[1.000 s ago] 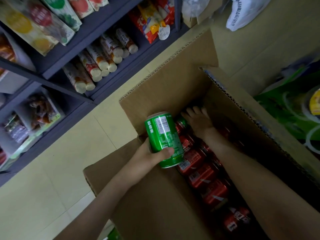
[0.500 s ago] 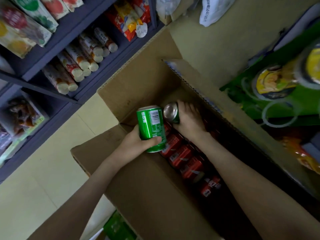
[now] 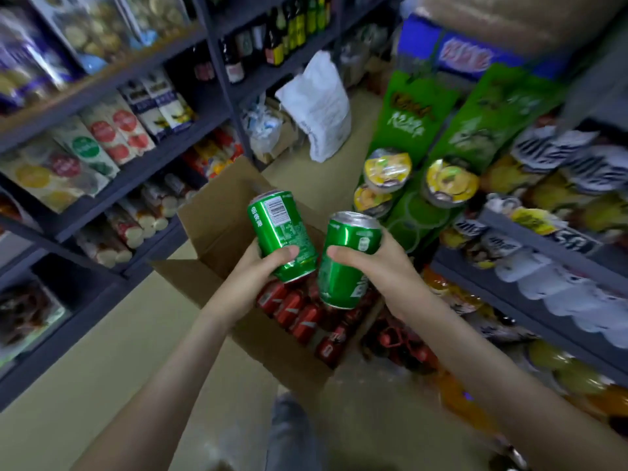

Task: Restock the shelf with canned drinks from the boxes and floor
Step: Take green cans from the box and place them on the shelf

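Observation:
My left hand [image 3: 253, 271] grips a green can [image 3: 280, 232] with a barcode facing me, held tilted above the open cardboard box [image 3: 217, 226]. My right hand [image 3: 375, 266] grips a second green can [image 3: 346, 258], its silver top up, just right of the first. Both cans hang over the box, which holds several red cans [image 3: 299, 309] lying in rows. More red cans [image 3: 401, 341] lie on the floor to the right of the box.
Dark shelves [image 3: 136, 171] with juice cartons and snack tubes run along the left. On the right a shelf [image 3: 530, 232] carries packets, with green cup displays [image 3: 418, 137] beside it. A white sack [image 3: 323, 107] stands on the floor behind. My trouser leg [image 3: 289, 433] shows below.
My right hand lifted a second green can out of the box. Both hands rose above the box, and my view swung up from the box to the aisle and shelves.

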`<action>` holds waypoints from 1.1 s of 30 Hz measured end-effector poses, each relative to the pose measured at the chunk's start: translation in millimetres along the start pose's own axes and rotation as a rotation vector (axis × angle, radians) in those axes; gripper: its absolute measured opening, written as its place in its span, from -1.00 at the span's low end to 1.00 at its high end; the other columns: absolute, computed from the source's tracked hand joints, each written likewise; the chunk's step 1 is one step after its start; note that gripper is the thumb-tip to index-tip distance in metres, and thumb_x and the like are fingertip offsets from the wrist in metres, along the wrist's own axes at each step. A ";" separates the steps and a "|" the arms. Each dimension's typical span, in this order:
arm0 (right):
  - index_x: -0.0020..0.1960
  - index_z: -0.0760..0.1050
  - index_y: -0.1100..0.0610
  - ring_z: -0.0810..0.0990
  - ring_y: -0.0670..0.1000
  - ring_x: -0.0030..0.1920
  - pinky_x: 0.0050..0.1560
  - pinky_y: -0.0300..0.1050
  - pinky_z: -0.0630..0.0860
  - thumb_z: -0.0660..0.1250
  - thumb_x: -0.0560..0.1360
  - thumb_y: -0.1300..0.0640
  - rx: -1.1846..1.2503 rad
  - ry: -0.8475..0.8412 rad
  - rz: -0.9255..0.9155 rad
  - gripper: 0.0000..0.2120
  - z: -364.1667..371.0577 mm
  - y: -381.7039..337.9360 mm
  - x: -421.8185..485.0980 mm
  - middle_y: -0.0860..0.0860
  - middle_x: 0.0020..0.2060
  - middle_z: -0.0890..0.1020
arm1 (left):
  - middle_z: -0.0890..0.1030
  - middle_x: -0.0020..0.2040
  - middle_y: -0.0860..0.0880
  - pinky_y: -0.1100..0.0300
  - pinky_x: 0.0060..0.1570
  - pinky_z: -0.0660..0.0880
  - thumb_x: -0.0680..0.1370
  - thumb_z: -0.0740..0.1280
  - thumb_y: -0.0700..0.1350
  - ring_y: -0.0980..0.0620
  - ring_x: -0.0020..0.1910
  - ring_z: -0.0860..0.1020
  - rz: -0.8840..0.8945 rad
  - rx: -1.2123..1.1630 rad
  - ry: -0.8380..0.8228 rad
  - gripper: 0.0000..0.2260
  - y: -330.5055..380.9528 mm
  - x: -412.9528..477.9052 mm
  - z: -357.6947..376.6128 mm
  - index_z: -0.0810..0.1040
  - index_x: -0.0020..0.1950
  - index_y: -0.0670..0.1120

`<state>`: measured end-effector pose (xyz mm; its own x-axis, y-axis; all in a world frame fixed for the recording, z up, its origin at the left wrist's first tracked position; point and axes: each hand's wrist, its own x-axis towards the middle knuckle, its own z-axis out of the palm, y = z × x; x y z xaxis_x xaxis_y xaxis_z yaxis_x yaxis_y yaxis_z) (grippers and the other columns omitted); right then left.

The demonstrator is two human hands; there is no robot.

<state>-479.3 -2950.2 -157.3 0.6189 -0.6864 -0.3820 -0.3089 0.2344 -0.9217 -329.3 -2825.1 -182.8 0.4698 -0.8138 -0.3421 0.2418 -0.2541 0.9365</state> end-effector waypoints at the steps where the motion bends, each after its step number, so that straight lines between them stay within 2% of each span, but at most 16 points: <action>1: 0.20 0.44 0.00 0.64 -0.04 0.02 0.03 -0.05 0.55 0.59 0.22 0.02 0.070 0.021 0.001 -0.39 -20.5 -12.1 -23.3 -0.05 0.03 0.64 | 0.66 0.11 -0.05 0.10 0.06 0.54 0.28 0.45 0.09 -0.06 0.09 0.62 0.028 -0.013 -0.033 -0.40 11.2 -10.5 20.5 0.46 0.27 -0.08; 4: 0.25 0.46 0.08 0.67 0.00 0.00 -0.01 0.00 0.59 0.51 0.21 -0.03 0.216 0.032 -0.047 -0.36 -83.6 -45.1 -93.8 0.01 0.04 0.67 | 0.61 0.20 -0.11 -0.10 0.26 0.42 0.25 0.51 0.13 -0.12 0.18 0.57 0.101 -0.057 -0.125 -0.27 45.2 -36.6 88.1 0.42 0.35 -0.12; 6: 0.22 0.49 0.10 0.67 0.02 -0.01 -0.10 -0.04 0.59 0.47 0.23 -0.01 0.277 0.061 -0.092 -0.41 -122.2 -62.0 -136.5 0.02 0.03 0.68 | 0.61 0.19 -0.12 -0.17 0.27 0.41 0.19 0.58 0.17 -0.15 0.17 0.57 0.153 -0.068 -0.174 -0.23 69.5 -49.5 134.4 0.45 0.30 -0.10; 7: 0.23 0.49 0.09 0.67 0.02 0.00 -0.10 -0.04 0.59 0.48 0.21 -0.02 0.307 0.088 -0.114 -0.40 -140.4 -70.1 -155.9 0.03 0.04 0.67 | 0.63 0.15 -0.10 -0.15 0.24 0.44 0.18 0.58 0.16 -0.14 0.14 0.59 0.189 -0.052 -0.203 -0.29 83.0 -54.8 158.2 0.49 0.25 -0.07; 10: 0.28 0.47 0.08 0.64 0.05 0.06 -0.04 0.01 0.59 0.57 0.15 -0.10 0.350 0.199 -0.173 -0.24 -190.2 -91.2 -202.1 0.02 0.11 0.65 | 0.70 -0.04 0.06 0.09 0.06 0.57 0.26 0.47 0.00 0.02 -0.01 0.65 0.300 0.005 -0.321 -0.57 127.6 -68.9 224.4 0.52 0.10 0.02; 11: 0.27 0.49 0.08 0.65 0.06 0.05 -0.04 0.01 0.60 0.58 0.16 -0.09 0.347 0.225 -0.210 -0.28 -206.6 -98.0 -215.5 0.03 0.10 0.65 | 0.70 -0.08 0.10 0.16 0.01 0.58 0.30 0.42 -0.02 0.07 -0.04 0.66 0.338 0.015 -0.365 -0.63 143.4 -73.4 245.2 0.51 0.09 0.02; 13: 0.23 0.51 0.07 0.65 0.07 0.05 -0.04 0.05 0.61 0.55 0.20 -0.08 0.338 0.275 -0.305 -0.36 -234.8 -110.9 -240.1 0.04 0.09 0.66 | 0.70 -0.11 0.14 0.23 -0.02 0.58 0.32 0.40 -0.06 0.13 -0.08 0.66 0.421 0.033 -0.445 -0.67 170.6 -81.4 281.9 0.51 0.07 0.03; 15: 0.26 0.48 0.10 0.64 0.09 0.07 0.00 0.10 0.60 0.55 0.20 -0.08 0.341 0.349 -0.385 -0.32 -257.8 -122.9 -261.0 0.06 0.10 0.65 | 0.68 -0.17 0.21 0.33 -0.09 0.56 0.33 0.47 -0.13 0.23 -0.15 0.64 0.496 0.069 -0.532 -0.66 195.5 -91.5 316.1 0.48 0.04 0.06; 17: 0.22 0.49 0.18 0.67 0.09 -0.03 -0.14 0.03 0.62 0.53 0.26 0.03 0.354 0.396 -0.490 -0.42 -279.8 -134.5 -278.0 0.09 0.01 0.68 | 0.68 -0.18 0.19 0.40 -0.18 0.53 0.37 0.46 -0.16 0.28 -0.18 0.63 0.568 0.097 -0.583 -0.68 217.7 -96.5 342.7 0.45 0.03 0.06; 19: 0.20 0.49 0.21 0.68 0.07 -0.08 -0.20 -0.03 0.60 0.48 0.29 0.09 0.301 0.436 -0.573 -0.48 -301.3 -148.8 -294.6 0.08 -0.06 0.69 | 0.69 -0.06 0.11 0.31 -0.10 0.55 0.27 0.54 -0.11 0.18 -0.07 0.64 0.646 0.090 -0.586 -0.55 240.6 -96.5 362.5 0.49 0.10 0.04; 21: 0.17 0.50 0.17 0.68 0.06 -0.06 -0.19 -0.06 0.60 0.50 0.26 0.09 0.204 0.481 -0.662 -0.49 -323.0 -166.3 -312.4 0.05 -0.06 0.69 | 0.69 -0.02 0.10 0.22 -0.01 0.56 0.14 0.52 0.04 0.10 0.02 0.64 0.723 0.047 -0.554 -0.42 264.8 -91.9 375.5 0.51 0.14 0.03; 24: 0.08 0.53 0.11 0.68 -0.02 -0.12 -0.23 -0.14 0.59 0.54 0.24 0.17 0.097 0.547 -0.808 -0.57 -352.7 -201.2 -331.3 -0.02 -0.14 0.70 | 0.68 0.01 0.08 0.24 -0.05 0.57 0.12 0.49 0.07 0.08 0.02 0.64 0.832 0.005 -0.561 -0.41 303.0 -83.5 388.9 0.52 0.13 0.02; 26: 0.04 0.52 0.10 0.68 -0.04 -0.16 -0.25 -0.14 0.59 0.45 0.25 0.11 0.082 0.581 -0.892 -0.63 -372.5 -227.5 -334.9 -0.04 -0.18 0.70 | 0.69 0.01 0.05 0.19 -0.05 0.56 0.12 0.49 0.07 0.05 0.02 0.64 0.896 -0.004 -0.565 -0.41 327.2 -77.5 397.0 0.54 0.13 0.01; 30: 0.19 0.49 0.14 0.67 -0.06 -0.07 -0.14 -0.13 0.60 0.41 0.26 0.02 0.085 0.689 -1.001 -0.48 -415.2 -274.7 -322.2 -0.04 -0.07 0.68 | 0.68 0.03 0.10 0.19 -0.02 0.51 0.12 0.48 0.13 0.08 0.03 0.64 0.981 0.055 -0.623 -0.42 370.1 -64.8 418.6 0.53 0.12 0.09; 33: 0.15 0.52 0.07 0.65 -0.15 -0.10 -0.09 -0.13 0.58 0.41 0.28 0.01 0.121 0.762 -1.036 -0.55 -447.4 -299.5 -308.2 -0.10 -0.08 0.67 | 0.66 0.06 0.10 0.07 0.06 0.52 0.13 0.50 0.16 0.06 0.05 0.63 1.023 0.118 -0.652 -0.38 391.8 -51.0 438.1 0.52 0.17 0.09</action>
<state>-900.6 -3116.9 266.5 -0.0488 -0.7924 0.6080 0.1565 -0.6073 -0.7789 -630.5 -3112.2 235.4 -0.1241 -0.7676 0.6288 -0.0846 0.6395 0.7641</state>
